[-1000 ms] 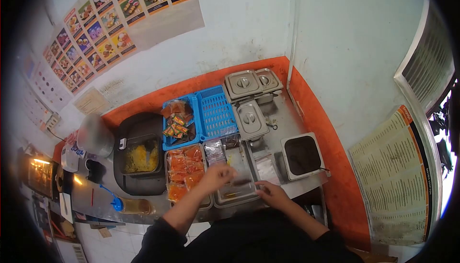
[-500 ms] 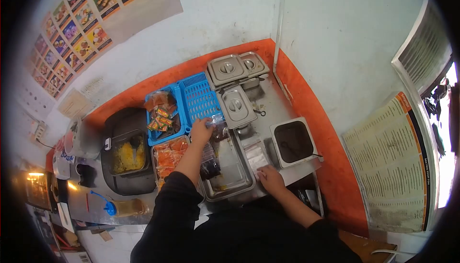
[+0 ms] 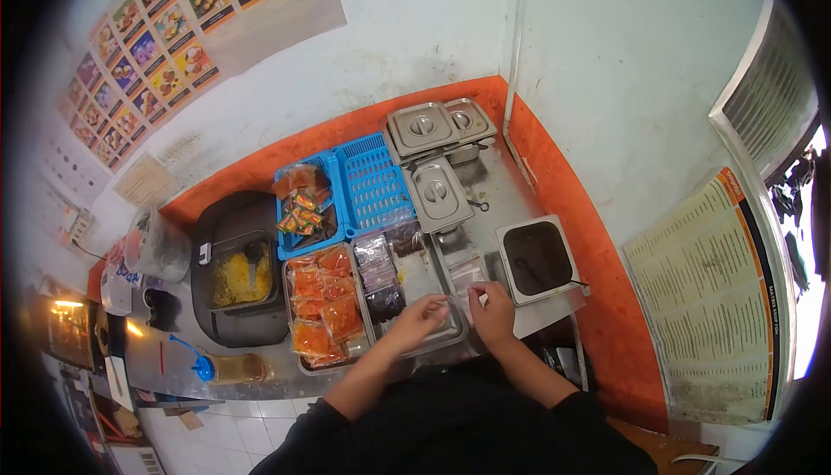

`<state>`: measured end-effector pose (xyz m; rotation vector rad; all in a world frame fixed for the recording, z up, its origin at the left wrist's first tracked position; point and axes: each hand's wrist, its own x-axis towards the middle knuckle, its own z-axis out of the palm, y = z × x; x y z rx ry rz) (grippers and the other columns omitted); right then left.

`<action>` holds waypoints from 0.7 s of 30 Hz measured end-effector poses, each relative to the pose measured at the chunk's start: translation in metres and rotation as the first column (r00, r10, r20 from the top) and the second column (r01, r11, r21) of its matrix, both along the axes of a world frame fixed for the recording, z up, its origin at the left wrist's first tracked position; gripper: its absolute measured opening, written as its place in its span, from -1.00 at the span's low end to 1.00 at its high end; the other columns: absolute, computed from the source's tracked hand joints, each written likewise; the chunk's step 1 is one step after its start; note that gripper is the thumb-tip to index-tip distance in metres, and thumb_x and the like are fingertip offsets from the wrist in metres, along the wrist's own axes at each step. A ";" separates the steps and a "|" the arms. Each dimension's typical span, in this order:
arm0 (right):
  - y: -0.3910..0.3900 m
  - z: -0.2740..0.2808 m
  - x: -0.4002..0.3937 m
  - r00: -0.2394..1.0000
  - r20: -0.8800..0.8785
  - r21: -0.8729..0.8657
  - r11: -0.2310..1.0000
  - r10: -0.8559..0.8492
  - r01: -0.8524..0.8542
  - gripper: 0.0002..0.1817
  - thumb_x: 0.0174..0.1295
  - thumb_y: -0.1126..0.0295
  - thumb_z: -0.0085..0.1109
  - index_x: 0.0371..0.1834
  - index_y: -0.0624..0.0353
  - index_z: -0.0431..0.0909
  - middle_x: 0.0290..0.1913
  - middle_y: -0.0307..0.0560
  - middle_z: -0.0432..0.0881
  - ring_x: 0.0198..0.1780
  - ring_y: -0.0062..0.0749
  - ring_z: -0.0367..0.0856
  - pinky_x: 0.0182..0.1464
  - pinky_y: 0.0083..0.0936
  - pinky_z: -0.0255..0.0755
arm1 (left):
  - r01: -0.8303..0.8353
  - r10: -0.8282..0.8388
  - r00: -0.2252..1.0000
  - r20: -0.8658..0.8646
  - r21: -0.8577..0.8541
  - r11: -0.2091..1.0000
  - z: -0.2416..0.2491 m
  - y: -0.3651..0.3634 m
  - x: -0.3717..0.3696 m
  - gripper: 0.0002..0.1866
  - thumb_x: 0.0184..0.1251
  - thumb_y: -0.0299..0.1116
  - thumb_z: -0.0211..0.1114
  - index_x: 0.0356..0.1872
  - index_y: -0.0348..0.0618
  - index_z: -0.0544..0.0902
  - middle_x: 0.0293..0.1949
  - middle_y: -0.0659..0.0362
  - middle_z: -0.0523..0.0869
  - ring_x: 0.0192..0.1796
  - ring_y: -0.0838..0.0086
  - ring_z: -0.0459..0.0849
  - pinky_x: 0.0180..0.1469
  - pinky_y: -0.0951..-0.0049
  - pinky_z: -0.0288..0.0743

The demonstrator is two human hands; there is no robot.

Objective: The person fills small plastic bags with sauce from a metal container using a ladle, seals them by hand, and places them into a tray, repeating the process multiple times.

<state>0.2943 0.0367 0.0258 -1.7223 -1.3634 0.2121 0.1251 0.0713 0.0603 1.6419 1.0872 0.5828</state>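
Observation:
My left hand point(image 3: 421, 319) is over the front right of a steel tray point(image 3: 424, 344), its fingers pinched together. Facing it, my right hand point(image 3: 492, 312) hovers by the tray's right rim, its fingertips also pinched. Whatever lies between the fingertips is too thin or clear to make out. Dark sauce packets point(image 3: 385, 303) and pale clear packets point(image 3: 375, 260) fill the tray's left side. Flat clear plastic bags point(image 3: 468, 272) lie just beyond my right hand. Left of the tray stands another tray point(image 3: 297, 360) filled with orange sauce packets point(image 3: 322, 302).
Blue baskets point(image 3: 372, 182) and lidded steel pans point(image 3: 439, 194) line the back. A pan of dark liquid point(image 3: 538, 258) stands right. At left are a black tub point(image 3: 212, 323) holding a pan of yellow food point(image 3: 238, 279), and a blue-capped bottle point(image 3: 227, 368).
My left hand has come back from the dark packets at the tray's far end towards my right hand. My right hand has lifted off the clear bags. The view has shifted slightly.

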 end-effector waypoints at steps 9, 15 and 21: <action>-0.012 0.040 0.007 0.904 -0.412 -0.088 0.982 0.118 -0.168 -0.88 0.03 0.45 0.18 -0.38 0.24 0.53 -0.47 -0.24 0.49 -0.59 -0.76 0.28 -0.55 -0.74 0.17 | 0.179 0.058 0.896 0.441 -0.478 0.860 0.024 -0.013 0.022 -0.74 0.28 -0.23 0.12 -0.18 -0.22 0.52 -0.37 0.18 0.62 -0.40 0.62 0.49 -0.31 0.64 0.40; -0.027 0.062 0.014 0.984 -0.167 0.011 0.998 0.065 -0.064 -0.77 0.06 0.37 0.20 -0.26 0.26 0.50 -0.42 -0.24 0.52 -0.45 -0.72 0.39 -0.43 -0.73 0.27 | 0.044 0.119 0.926 0.357 -0.415 0.909 0.019 -0.019 0.027 -0.80 0.25 -0.29 0.17 -0.44 -0.22 0.54 -0.63 0.30 0.51 -0.60 0.70 0.38 -0.53 0.71 0.24; -0.046 0.044 0.014 0.791 -0.389 -0.246 0.774 0.472 -0.583 -0.75 0.08 0.34 0.20 -0.25 0.25 0.48 -0.42 -0.23 0.55 -0.37 -0.69 0.46 -0.33 -0.67 0.35 | 0.239 -0.228 0.949 0.219 -0.027 0.971 0.013 -0.016 0.020 -0.78 0.25 -0.28 0.17 -0.52 -0.19 0.50 -0.70 0.37 0.42 -0.64 0.75 0.30 -0.61 0.72 0.09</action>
